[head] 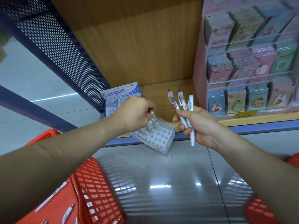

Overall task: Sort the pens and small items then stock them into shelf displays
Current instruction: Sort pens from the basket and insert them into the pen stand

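Both hands are busy in the head view, the only one given. The left hand (135, 113) is curled, fingertips pinching the top end of a single pen (153, 116) and holding it upright over the pen holder (159, 136), which reads as lowering it into a hole. The right hand (199, 125) is closed round three white pens (181, 104), fanned with their clip ends up, likely kept as a ready supply for the other hand to draw from one at a time. The pen holder, a clear block with a grid of round holes, sits tilted at the front lip of the shelf (252, 118), its near corner hanging past the edge, probably so that the holes face the person. White pens stand in its left rows beneath the left hand; how many I cannot tell, since the hand covers them, while a dozen or more holes on the right, at a rough count, show empty. Behind it stands one Campus box (120, 94), blue and white, with small packs of the same name stacked inside. To the right, one acrylic rack (242, 80) of three tiers holds card packs, four stacks across the bottom tier. Below, two red baskets flank the floor: the left basket (97, 183) holds at least three loose white pens (52, 195), presumably stock not yet sorted, and only a corner of the right basket (262, 209) shows.
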